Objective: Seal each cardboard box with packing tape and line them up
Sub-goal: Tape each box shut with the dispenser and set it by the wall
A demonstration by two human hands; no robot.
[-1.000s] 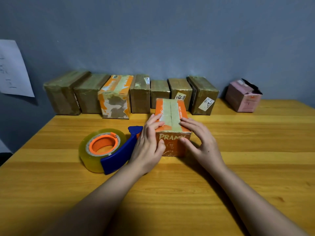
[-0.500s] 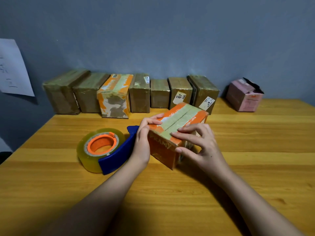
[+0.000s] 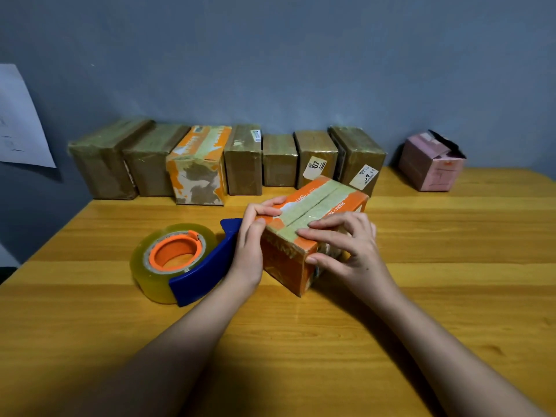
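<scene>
An orange box (image 3: 319, 203) with tape strips along its top sits at the table's middle, turned at an angle. My left hand (image 3: 251, 245) grips its near left end, fingers curled over the top edge. My right hand (image 3: 346, 245) holds the near right corner, fingertips on the taped top and thumb on the side. A tape dispenser (image 3: 180, 263), blue handle with an orange core and a clear roll, lies just left of my left hand. Several taped boxes (image 3: 240, 164) stand in a row against the wall.
A pink box (image 3: 430, 164) with an open flap stands apart at the back right. The wooden table (image 3: 301, 341) stretches toward me. A white paper sheet (image 3: 21, 121) hangs on the grey wall at the left.
Both hands have turned the orange box from straight to an angle, its far end swung right. My right hand's fingers have moved onto the taped top. The dispenser has stayed put.
</scene>
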